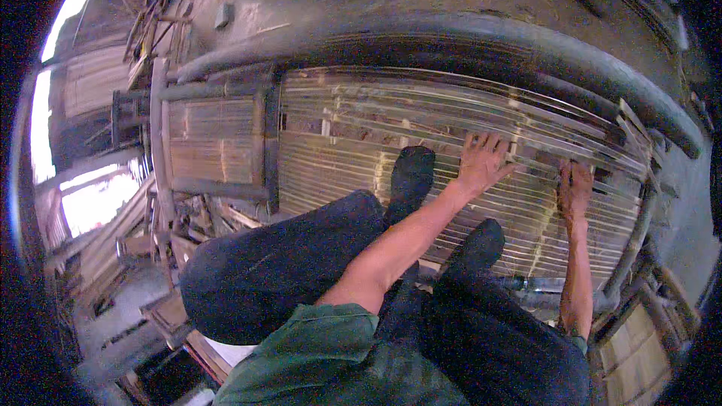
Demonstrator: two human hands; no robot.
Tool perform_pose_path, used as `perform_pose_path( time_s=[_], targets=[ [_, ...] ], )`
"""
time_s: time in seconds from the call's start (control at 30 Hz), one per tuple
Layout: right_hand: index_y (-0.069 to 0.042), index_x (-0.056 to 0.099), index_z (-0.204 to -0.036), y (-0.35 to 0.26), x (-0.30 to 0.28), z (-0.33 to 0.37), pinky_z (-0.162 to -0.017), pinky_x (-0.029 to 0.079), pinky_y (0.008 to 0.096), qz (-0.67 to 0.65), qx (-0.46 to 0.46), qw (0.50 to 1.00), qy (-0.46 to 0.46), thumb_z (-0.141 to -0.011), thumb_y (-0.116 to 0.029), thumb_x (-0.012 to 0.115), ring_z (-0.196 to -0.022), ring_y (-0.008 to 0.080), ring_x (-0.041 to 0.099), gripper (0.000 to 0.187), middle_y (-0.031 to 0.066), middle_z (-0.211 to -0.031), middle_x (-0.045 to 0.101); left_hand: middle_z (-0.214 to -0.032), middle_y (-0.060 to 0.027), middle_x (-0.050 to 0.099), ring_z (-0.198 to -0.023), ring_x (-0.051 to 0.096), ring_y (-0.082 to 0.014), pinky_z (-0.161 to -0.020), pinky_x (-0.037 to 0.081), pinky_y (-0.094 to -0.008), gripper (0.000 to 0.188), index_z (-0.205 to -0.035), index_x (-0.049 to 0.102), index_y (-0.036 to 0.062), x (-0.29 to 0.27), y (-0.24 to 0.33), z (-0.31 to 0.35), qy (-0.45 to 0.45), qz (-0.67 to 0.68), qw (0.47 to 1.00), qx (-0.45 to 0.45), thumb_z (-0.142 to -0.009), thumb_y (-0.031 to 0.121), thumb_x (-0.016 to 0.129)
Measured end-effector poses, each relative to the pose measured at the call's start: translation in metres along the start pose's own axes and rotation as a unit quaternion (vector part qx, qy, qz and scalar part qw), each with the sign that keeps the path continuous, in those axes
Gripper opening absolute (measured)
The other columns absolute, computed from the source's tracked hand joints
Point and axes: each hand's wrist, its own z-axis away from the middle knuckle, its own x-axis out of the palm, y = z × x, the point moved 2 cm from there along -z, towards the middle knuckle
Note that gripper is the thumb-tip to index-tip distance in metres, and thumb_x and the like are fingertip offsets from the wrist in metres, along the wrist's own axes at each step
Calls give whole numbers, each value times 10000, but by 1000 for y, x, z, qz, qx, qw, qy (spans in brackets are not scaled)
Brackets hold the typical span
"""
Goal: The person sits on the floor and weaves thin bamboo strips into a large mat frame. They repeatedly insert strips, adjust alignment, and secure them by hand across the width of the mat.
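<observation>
A long panel of thin, pale bamboo strips [331,173], tied with crosswise bands, lies in front of me under both hands. My left hand [485,162] rests on the strips with its fingers spread, its thumb toward a pale crosswise piece. To its right, my right hand [576,186] bends its fingers down beside a dark gap between strips. Those fingertips are partly hidden, and I cannot make out what they hold. My dark-clad feet [412,180] stand on the near half of the panel.
A thick, dark log-like rail [451,34] curves along the panel's far side. At the left stands a wooden frame [159,135] with another slatted section [210,143]. Wooden pieces [113,225] are piled beyond it. A bent pole [635,240] bounds the right end.
</observation>
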Motion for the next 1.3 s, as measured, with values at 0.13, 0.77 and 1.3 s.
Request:
perform_pose_path(
  time_s=[0.13,0.77,1.3],
  targets=[
    [-47,632,-904,28,8,15,-770,397,424,36,-4,999,-33,-930,-284,496,-823,321,554,275,132,-835,614,-1208,-73,514,-1164,450,-261,-992,271,-554,422,-1126,571,193,25,-8,19,-50,70,996,-14,-805,466,556],
    [-63,626,-1026,30,5,28,-1009,289,524,7,71,995,-75,-905,-345,512,-1107,406,490,328,176,-1129,593,-1038,-104,555,-1071,479,-290,-851,382,-434,373,-1071,604,134,27,13,37,123,-1,992,-13,-803,394,593],
    [-117,623,-1125,-15,-23,7,-891,429,478,52,81,952,-291,-877,-560,420,-1020,369,556,547,168,-1154,579,-1038,-44,624,-999,515,-271,-869,391,-443,220,-1011,620,174,21,-3,43,37,-69,997,17,-876,283,484]
  ],
)
